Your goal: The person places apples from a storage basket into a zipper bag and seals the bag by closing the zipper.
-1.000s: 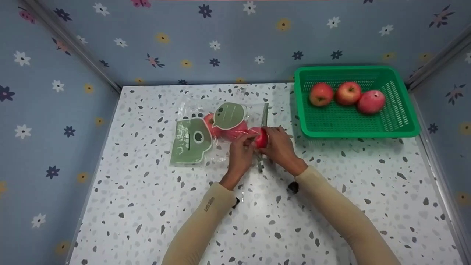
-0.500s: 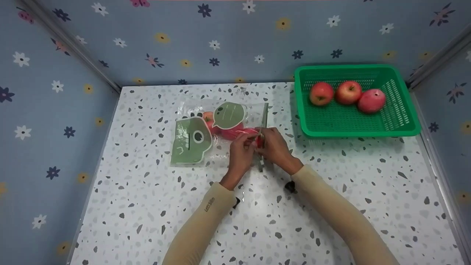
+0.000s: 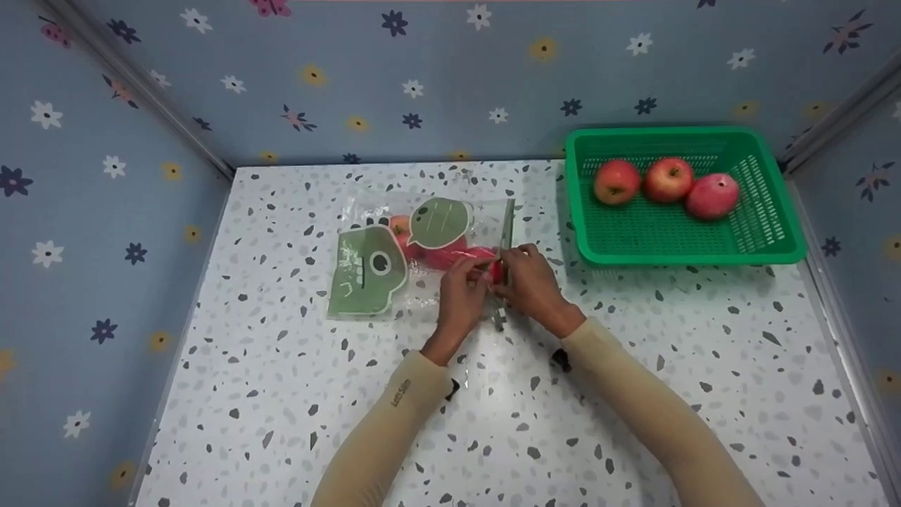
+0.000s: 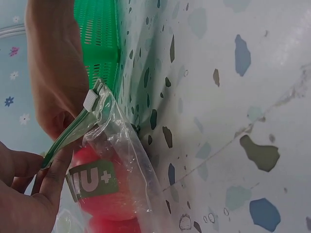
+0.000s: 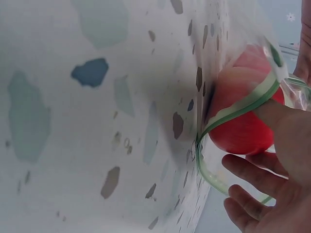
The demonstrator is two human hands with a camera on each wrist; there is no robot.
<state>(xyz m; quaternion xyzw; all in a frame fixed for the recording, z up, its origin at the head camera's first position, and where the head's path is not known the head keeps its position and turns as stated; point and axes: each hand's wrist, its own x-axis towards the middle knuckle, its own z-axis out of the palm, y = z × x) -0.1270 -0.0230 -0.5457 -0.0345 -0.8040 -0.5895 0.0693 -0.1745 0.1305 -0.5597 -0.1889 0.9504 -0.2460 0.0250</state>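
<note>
A clear zip bag (image 3: 369, 282) with green cartoon prints lies flat on the speckled table, its green-edged mouth facing right. Red apples (image 3: 400, 227) show through its plastic. My left hand (image 3: 461, 299) pinches the lip of the mouth between thumb and fingers; in the left wrist view the green zip strip (image 4: 68, 133) runs from those fingertips to a white slider (image 4: 90, 100). My right hand (image 3: 531, 285) holds the rear of a red apple (image 5: 243, 131) at the mouth, thumb across the strip and fingertips below the fruit. Most of this apple is inside the bag.
A green plastic basket (image 3: 686, 258) stands at the back right with three apples (image 3: 669, 179) along its rear half. Flower-patterned walls (image 3: 450, 84) enclose the table at the back and sides. Speckled tabletop (image 3: 281, 394) stretches in front of the bag.
The apple in my right hand has moved left, deeper into the bag, and less of its red shows between my hands. My left hand stays at the lip.
</note>
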